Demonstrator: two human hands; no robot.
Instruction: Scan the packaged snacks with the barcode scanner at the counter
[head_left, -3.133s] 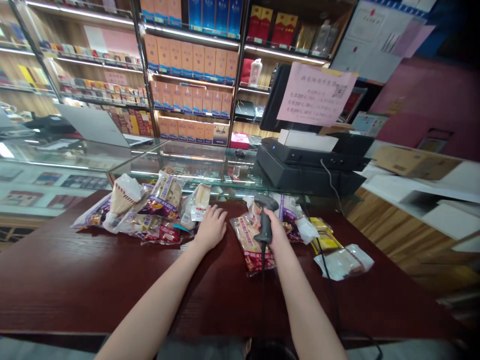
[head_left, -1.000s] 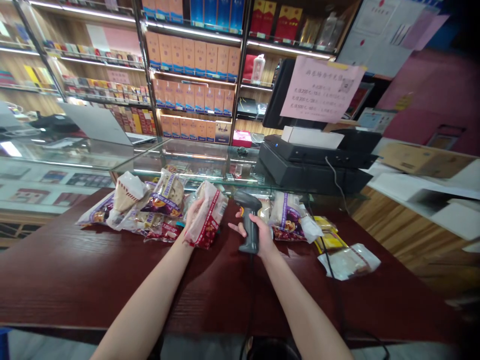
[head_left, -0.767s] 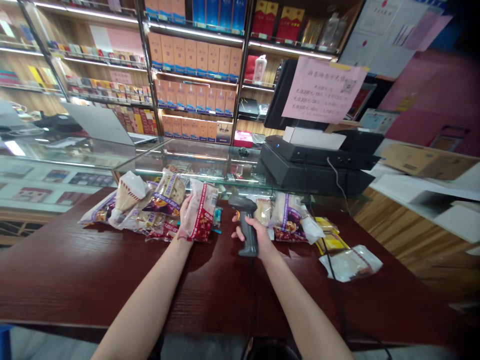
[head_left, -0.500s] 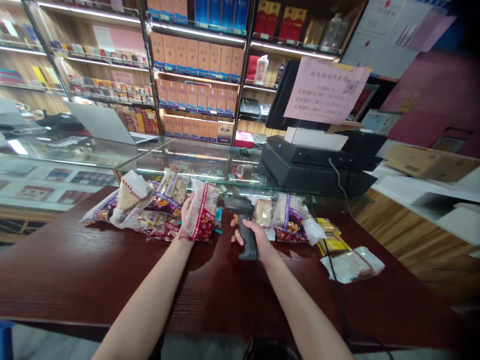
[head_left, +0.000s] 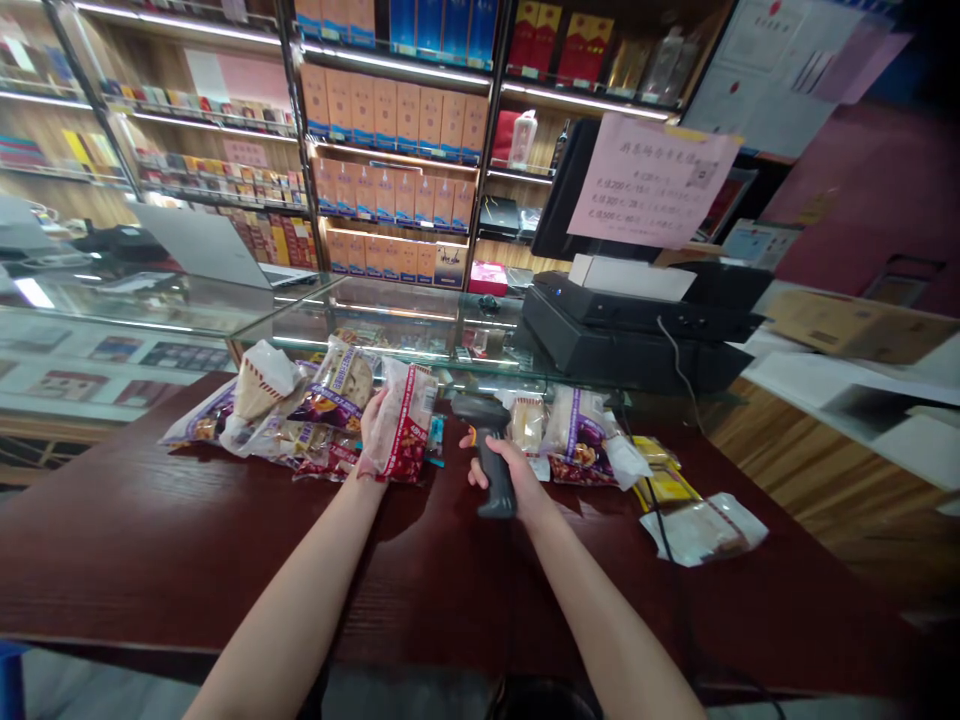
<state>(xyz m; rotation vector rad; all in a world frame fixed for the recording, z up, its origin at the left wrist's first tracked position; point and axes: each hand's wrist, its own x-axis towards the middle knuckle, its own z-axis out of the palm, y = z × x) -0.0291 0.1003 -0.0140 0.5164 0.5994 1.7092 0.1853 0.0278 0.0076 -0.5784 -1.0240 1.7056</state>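
Nearest us, the dark red-brown table (head_left: 225, 560) runs under both our forearms. Our right hand (head_left: 522, 474) grips the black scanner (head_left: 495, 470) by its handle, head turned toward the red-printed packet (head_left: 405, 424) but apart from it. Our left hand (head_left: 372, 424) grasps that packet from its left side, holding it up with the barcode showing, just left of the scanner. Off to our right lie a white packet (head_left: 709, 530) and, just beyond it, yellow packets (head_left: 664, 484). Farther in, we see a purple-printed bag (head_left: 577, 425) beside a small striped packet (head_left: 527, 424); at our left, a triangular packet (head_left: 262, 388) sits among heaped bags. Behind them stands the glass counter (head_left: 390, 312), with a black machine (head_left: 637, 345) on our right and a laptop (head_left: 206, 245) on our left. Beyond, lit shelves (head_left: 397, 62) hold rows of boxes.
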